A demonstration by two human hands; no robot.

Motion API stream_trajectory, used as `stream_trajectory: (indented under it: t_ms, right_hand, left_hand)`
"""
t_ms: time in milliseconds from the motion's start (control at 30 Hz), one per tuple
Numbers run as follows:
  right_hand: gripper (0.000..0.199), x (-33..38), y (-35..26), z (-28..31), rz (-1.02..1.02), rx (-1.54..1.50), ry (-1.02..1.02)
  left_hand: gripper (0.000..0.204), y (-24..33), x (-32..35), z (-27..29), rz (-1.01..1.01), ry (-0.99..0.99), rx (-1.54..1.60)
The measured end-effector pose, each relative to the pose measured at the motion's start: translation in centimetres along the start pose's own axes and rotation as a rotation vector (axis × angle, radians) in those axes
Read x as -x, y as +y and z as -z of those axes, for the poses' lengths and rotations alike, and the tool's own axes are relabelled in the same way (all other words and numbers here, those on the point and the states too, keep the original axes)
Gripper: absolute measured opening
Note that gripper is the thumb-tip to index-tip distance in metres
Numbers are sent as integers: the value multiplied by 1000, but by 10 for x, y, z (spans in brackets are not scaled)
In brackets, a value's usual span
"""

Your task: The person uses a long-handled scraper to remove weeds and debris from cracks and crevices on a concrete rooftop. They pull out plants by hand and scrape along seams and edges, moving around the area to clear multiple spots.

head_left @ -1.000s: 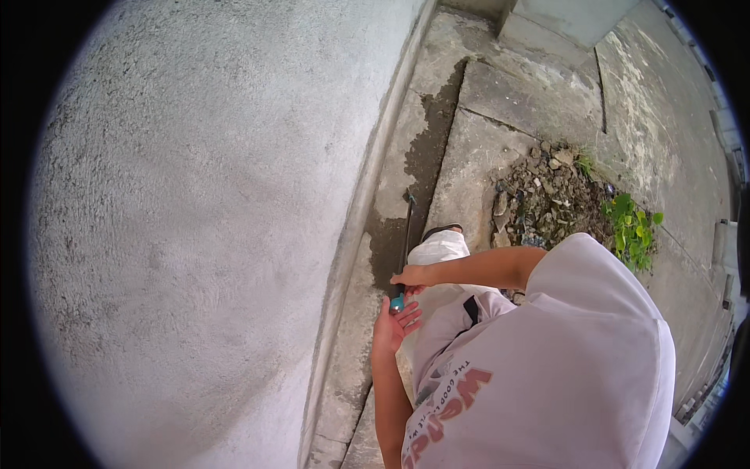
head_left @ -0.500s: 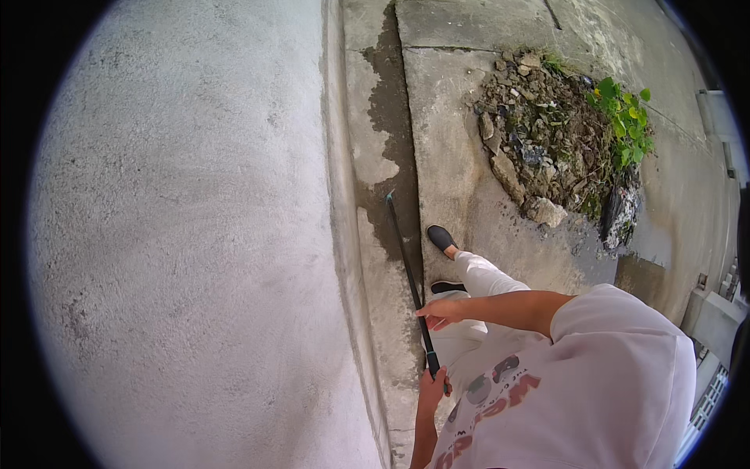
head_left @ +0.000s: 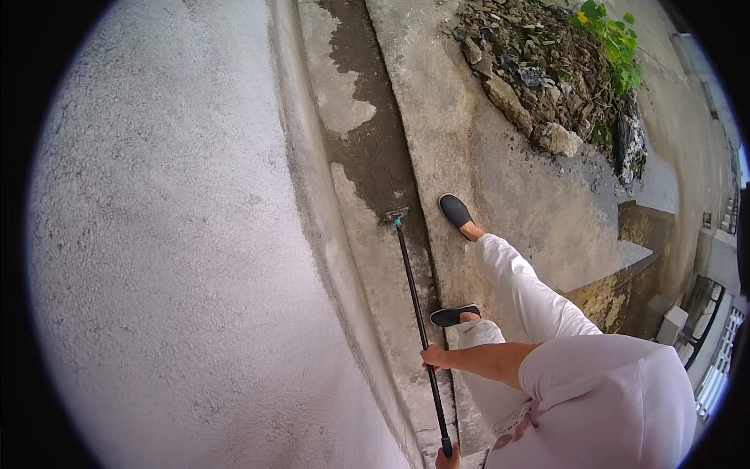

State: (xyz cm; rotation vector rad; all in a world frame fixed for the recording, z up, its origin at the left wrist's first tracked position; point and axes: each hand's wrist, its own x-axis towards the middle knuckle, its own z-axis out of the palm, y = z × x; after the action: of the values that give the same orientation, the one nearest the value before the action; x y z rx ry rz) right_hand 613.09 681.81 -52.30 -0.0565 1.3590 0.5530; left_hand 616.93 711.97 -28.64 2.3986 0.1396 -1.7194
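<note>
A long-handled floor brush (head_left: 412, 273) slants across the middle, with a black pole, a teal neck and a narrow greyish head (head_left: 396, 213). The head rests on the dark wet strip (head_left: 383, 156) of a shallow concrete channel; its bristles are too small to make out. My right hand (head_left: 434, 358) is closed around the pole partway along. At the bottom edge, my left hand (head_left: 448, 458) grips the pole's end and is partly cut off by the frame.
A rough white wall (head_left: 172, 234) rises on the left. My dark shoes (head_left: 455, 211) stand at the channel's right edge, one foot ahead. Farther right lies a heap of rubble and soil (head_left: 539, 78) with a leafy green plant (head_left: 613, 47). A concrete step edge (head_left: 609, 270) is nearer.
My view has shifted, and the rubble appears higher. The brush head now shows broadside. My left hand has moved toward the bottom edge, farther from the right, and my feet are wider apart.
</note>
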Motion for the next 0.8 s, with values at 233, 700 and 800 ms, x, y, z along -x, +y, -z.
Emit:
stream_trajectory:
  t_ms: [233,700,800]
  right_hand:
    - [38,-103,28,9,214,138,-24]
    - [43,-182,67,4,304,309,22]
    - [48,-194,44,13,266,559,6]
  left_hand:
    - [44,-52,-115,-12,42,268,-737]
    - [38,-113,-188,-20,276,53,-644]
    - [37,-125,-217,-15,278,-15,-697]
